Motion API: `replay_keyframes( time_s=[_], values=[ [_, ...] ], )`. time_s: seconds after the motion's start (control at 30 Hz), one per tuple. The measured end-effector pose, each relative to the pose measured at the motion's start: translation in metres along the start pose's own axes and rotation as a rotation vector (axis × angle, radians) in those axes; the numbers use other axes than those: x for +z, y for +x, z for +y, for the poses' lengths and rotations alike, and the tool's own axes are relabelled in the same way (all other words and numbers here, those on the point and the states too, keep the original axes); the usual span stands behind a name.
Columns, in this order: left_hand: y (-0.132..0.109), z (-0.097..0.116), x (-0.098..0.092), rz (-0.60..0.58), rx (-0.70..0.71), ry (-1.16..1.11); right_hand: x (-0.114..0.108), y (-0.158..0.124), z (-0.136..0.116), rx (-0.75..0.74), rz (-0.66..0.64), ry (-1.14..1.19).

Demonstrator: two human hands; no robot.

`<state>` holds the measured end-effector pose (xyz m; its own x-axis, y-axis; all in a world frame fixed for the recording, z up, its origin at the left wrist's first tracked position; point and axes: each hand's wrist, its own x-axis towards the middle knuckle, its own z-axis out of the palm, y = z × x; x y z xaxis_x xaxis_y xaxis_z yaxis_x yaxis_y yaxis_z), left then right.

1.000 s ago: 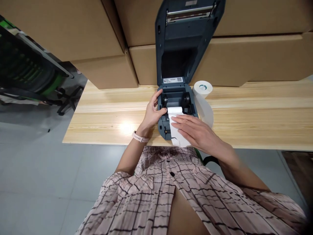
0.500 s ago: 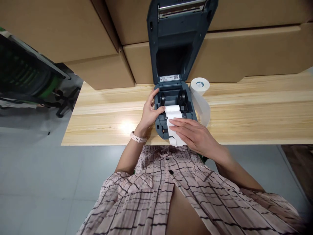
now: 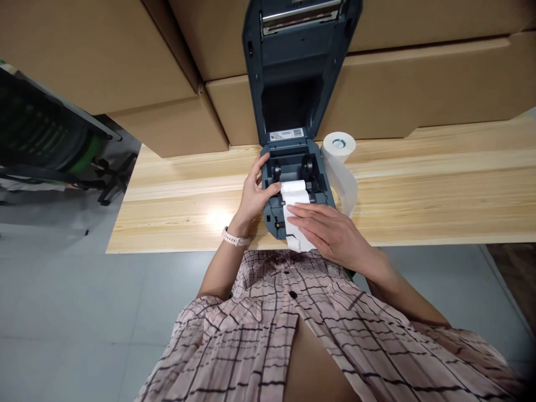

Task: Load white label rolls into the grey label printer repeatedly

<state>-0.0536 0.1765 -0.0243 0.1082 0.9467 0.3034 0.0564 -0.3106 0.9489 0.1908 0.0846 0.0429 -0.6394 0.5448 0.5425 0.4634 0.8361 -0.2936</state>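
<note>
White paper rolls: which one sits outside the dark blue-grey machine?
The larger white paper roll, standing on the pale wooden table beside the machine; the smaller white roll lies inside it.

White glare [image 3: 220, 218] blooms near my bare left hand [image 3: 252, 196] on the pale striped wooden tabletop [image 3: 419, 190]; farther left, a dark green-edged object [image 3: 46, 128], perhaps a chair, looks blurred and dim.

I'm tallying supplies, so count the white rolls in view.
2: a small roll inside the open printer, and a larger roll on the table, just right of the printer. Any behind the raised lid would be hidden.
</note>
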Motion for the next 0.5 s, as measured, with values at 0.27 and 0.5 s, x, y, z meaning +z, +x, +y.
replay_keyframes(
  time_s=[0.27,0.5],
  values=[
    [-0.0001,0.0019,0.0001,0.006,-0.001,0.010,-0.0006,-0.0004,-0.0007,-0.001,0.006,0.007],
    [-0.0025,0.0098,-0.0006,-0.002,-0.046,-0.018,0.0027,-0.0021,-0.0001,0.010,0.021,0.071]
  ],
)
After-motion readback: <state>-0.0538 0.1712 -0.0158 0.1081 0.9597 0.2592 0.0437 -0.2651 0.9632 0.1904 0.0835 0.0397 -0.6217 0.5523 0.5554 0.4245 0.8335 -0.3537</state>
